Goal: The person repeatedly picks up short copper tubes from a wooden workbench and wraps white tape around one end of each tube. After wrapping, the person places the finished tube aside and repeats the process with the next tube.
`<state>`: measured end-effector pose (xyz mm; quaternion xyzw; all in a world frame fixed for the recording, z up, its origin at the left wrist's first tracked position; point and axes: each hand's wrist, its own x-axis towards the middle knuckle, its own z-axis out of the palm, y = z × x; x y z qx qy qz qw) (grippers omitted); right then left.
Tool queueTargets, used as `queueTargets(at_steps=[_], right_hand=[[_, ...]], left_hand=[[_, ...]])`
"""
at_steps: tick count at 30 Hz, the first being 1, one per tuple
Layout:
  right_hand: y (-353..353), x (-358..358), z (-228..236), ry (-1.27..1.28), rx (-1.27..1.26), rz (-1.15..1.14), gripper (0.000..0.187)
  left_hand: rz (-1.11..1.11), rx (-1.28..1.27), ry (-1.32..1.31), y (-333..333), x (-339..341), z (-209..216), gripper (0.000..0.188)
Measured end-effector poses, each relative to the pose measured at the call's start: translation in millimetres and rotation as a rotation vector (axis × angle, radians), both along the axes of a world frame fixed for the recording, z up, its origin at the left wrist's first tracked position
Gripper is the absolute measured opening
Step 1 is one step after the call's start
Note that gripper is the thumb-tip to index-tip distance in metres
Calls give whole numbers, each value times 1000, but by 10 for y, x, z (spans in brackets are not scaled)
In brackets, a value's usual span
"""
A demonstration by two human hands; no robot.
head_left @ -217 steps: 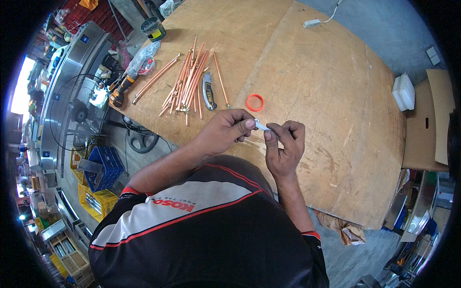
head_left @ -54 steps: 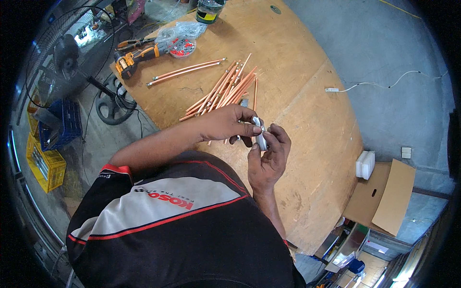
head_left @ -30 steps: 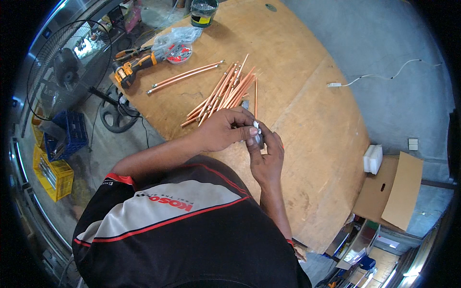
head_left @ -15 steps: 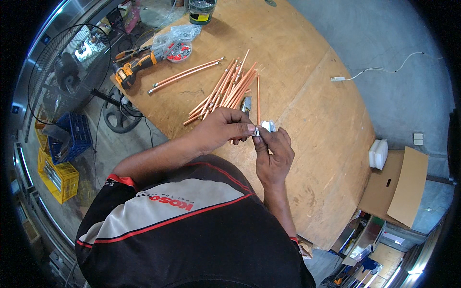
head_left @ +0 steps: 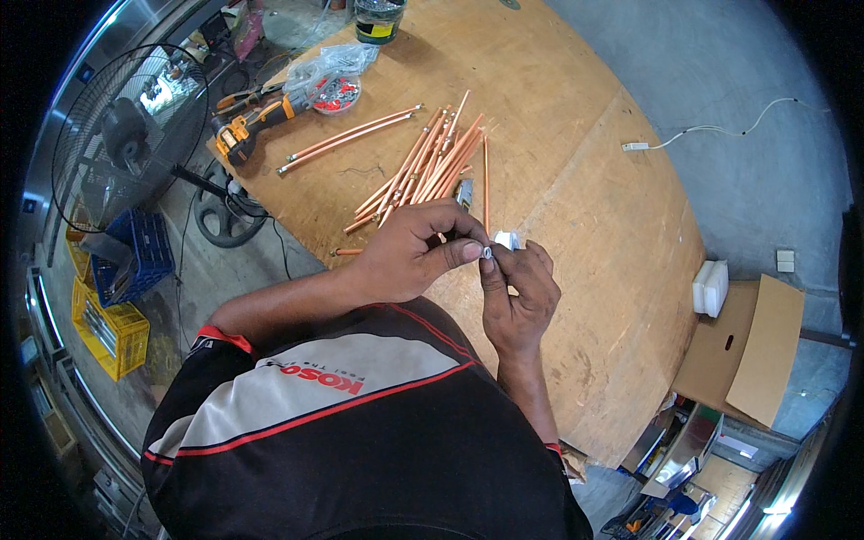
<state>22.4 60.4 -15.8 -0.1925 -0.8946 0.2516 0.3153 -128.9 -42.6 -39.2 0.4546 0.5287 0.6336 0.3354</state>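
Note:
In front of my chest, both hands are closed at the fingertips around a small silvery ring-shaped piece point(head_left: 487, 253). My left hand point(head_left: 409, 247) pinches beside it with thumb and forefinger. A copper-coloured rod point(head_left: 346, 252) pokes out past that hand's wrist side and appears to be held in it; its middle is hidden behind the hand. My right hand point(head_left: 515, 292) grips the ring piece between thumb and forefinger. Beyond the hands lies a pile of copper-coloured rods point(head_left: 423, 166), many with metal ends. A single rod point(head_left: 487, 184) runs down to the fingers; its near end is hidden.
A white object point(head_left: 508, 240) and a grey tool point(head_left: 463, 192) lie behind my hands. On the wooden table point(head_left: 585, 270) are two separate rods point(head_left: 346, 144), an orange-black power tool point(head_left: 256, 126), a bowl of red and silver pieces point(head_left: 337, 95) and a dark bucket point(head_left: 379, 22). A fan point(head_left: 126, 135) stands left.
Both hands have shifted slightly right with the ring piece. The end of a copper-coloured rod has come into view beside my left wrist.

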Motion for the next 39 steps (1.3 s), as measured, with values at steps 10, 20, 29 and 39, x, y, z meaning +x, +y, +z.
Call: queueTargets(at_steps=[10,20,29,39], right_hand=[[38,5,-31,25,-62,25,12],[24,12,-9,-50,-141,-16,15],[41,-12,-54,-120,-347,-67,15],[46,-36,46,-79,-416,-25,18]], left_hand=[[65,173,267,5,6,-13,17],[92,154,366,47,-21,-58,17],[129,50,331,63,24,-111,18],[59,98,220,33,-15,-107,24]])
